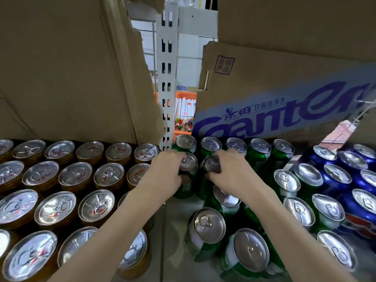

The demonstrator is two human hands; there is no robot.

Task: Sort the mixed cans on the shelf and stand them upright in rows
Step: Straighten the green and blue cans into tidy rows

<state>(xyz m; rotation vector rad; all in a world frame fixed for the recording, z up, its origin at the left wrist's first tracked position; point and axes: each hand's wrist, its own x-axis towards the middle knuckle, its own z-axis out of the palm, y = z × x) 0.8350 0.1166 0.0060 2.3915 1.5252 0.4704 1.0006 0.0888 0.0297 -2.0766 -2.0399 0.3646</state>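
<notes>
- Cardboard boxes [61,68] stand at the back of a grey shelf [177,216], beyond both hands, split by a slotted white post [167,78].
- Left of the hands, gold cans [75,174] stand upright in tidy rows, lids up.
- Left hand [164,176] is wrapped round the side of a green can [188,171] in the second row, thumb near its rim.
- Right hand [230,171] clasps the neighbouring green can [211,165], fingers curled over its lid and shoulder.
- Beyond the fingertips, a back row of green cans [236,145] is already upright against the printed box [284,110].
- Nearer the body, under the right forearm, loose green cans [209,226] lean at odd angles, not yet in rows.
- Right of the hands, blue cans [333,174] stand grouped.
- These cans look sealed, so likely full: fairly heavy, stiff, with smooth, slippery walls. Gripping round the body just under the rim seems safest; thin walls may dent if squeezed hard.
</notes>
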